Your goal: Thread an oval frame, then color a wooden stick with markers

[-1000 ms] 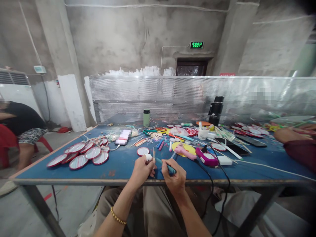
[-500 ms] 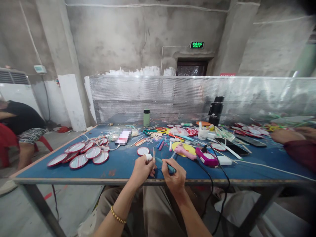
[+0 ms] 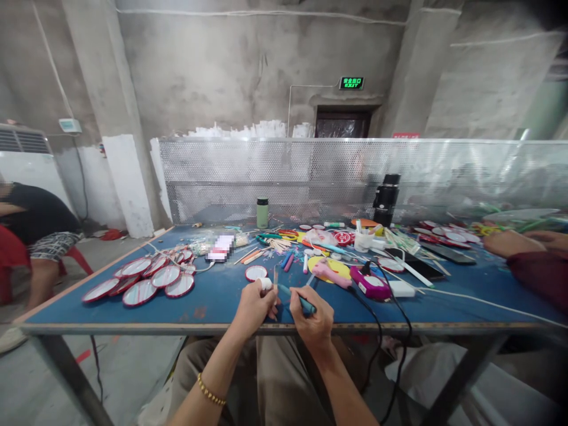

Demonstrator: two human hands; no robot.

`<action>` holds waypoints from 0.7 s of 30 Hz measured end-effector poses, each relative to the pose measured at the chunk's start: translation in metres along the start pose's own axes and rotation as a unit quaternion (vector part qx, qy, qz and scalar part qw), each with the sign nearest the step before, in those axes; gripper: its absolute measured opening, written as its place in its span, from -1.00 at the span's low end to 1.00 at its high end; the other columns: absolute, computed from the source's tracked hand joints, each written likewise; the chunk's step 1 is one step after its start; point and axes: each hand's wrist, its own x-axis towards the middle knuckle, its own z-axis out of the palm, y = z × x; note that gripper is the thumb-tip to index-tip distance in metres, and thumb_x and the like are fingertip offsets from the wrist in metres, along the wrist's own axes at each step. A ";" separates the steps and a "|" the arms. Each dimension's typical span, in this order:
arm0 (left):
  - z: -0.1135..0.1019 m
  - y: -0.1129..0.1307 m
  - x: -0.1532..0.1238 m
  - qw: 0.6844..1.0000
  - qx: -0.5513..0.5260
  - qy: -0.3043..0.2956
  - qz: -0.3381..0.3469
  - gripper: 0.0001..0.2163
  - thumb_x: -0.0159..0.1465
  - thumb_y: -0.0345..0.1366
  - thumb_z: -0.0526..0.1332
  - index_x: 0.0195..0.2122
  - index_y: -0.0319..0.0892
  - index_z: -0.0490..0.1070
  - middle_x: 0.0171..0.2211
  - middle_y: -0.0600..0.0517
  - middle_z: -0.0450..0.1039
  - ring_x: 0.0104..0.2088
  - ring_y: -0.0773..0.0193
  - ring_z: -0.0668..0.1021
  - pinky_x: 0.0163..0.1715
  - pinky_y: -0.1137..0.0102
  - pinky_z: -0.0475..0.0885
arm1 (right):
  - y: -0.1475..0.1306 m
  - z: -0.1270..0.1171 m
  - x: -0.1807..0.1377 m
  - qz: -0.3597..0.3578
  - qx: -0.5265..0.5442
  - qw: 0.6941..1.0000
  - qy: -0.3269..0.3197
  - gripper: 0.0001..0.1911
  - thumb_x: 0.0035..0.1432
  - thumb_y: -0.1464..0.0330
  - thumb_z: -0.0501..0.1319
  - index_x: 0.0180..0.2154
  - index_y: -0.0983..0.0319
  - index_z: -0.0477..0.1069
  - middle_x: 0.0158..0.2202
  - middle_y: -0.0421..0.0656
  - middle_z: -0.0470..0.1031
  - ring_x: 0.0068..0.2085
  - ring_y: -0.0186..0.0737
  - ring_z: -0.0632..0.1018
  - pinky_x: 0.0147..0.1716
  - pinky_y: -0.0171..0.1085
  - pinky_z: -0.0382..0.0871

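Note:
My left hand [image 3: 254, 306] is closed over the front of the table, pinching a thin, flat, light-brown strip [image 3: 276, 277] that stands upright between its fingers. Something white [image 3: 265, 284], perhaps a wrap, sits at its index finger. My right hand [image 3: 314, 315] grips a teal pen-like tool [image 3: 306, 304] as one holds a pen, its front end pointing left at the strip. Whether the tip touches the strip cannot be made out. Just beyond my left hand lies a round, red-rimmed mirror-like disc [image 3: 256, 273].
Several red-rimmed discs [image 3: 140, 291] are heaped at left, near a phone [image 3: 220, 247] on a cable. A pink glue gun [image 3: 331, 272], a purple box [image 3: 370, 283] and black cords lie right. Behind stand a green bottle [image 3: 262, 213] and a black flask [image 3: 387, 200]. Another person's arm [image 3: 532, 260] reaches in.
The whole view has shifted very slightly. Both hands keep nearly the same pose, with the strip and the teal tool still held.

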 end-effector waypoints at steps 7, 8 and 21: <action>0.000 0.001 0.000 1.000 -0.005 0.001 -0.003 -0.78 0.16 -0.16 0.21 -0.52 -0.16 0.32 -0.65 0.10 0.45 -0.73 0.36 0.45 -0.71 0.49 0.35 | -0.003 -0.001 0.003 -0.010 -0.010 1.000 -0.007 -0.86 0.21 0.55 0.18 -0.34 0.24 0.44 -0.49 -0.19 0.50 -0.47 -0.32 0.52 -0.39 -0.34 0.40; 0.000 0.001 0.000 1.000 -0.005 0.001 -0.003 -0.78 0.16 -0.16 0.21 -0.52 -0.16 0.32 -0.65 0.10 0.45 -0.73 0.36 0.45 -0.71 0.50 0.34 | -0.003 -0.001 0.003 -0.008 -0.009 1.000 -0.009 -0.86 0.22 0.55 0.18 -0.34 0.24 0.44 -0.49 -0.19 0.50 -0.47 -0.32 0.51 -0.39 -0.34 0.40; 0.000 0.000 0.000 1.000 0.010 -0.002 0.003 -0.81 0.17 -0.20 0.20 -0.53 -0.16 0.33 -0.68 0.13 0.41 -0.72 0.36 0.45 -0.70 0.50 0.34 | -0.001 0.000 0.001 0.001 0.012 1.000 -0.024 -0.87 0.22 0.54 0.18 -0.32 0.23 0.46 -0.48 -0.20 0.50 -0.46 -0.34 0.50 -0.37 -0.34 0.40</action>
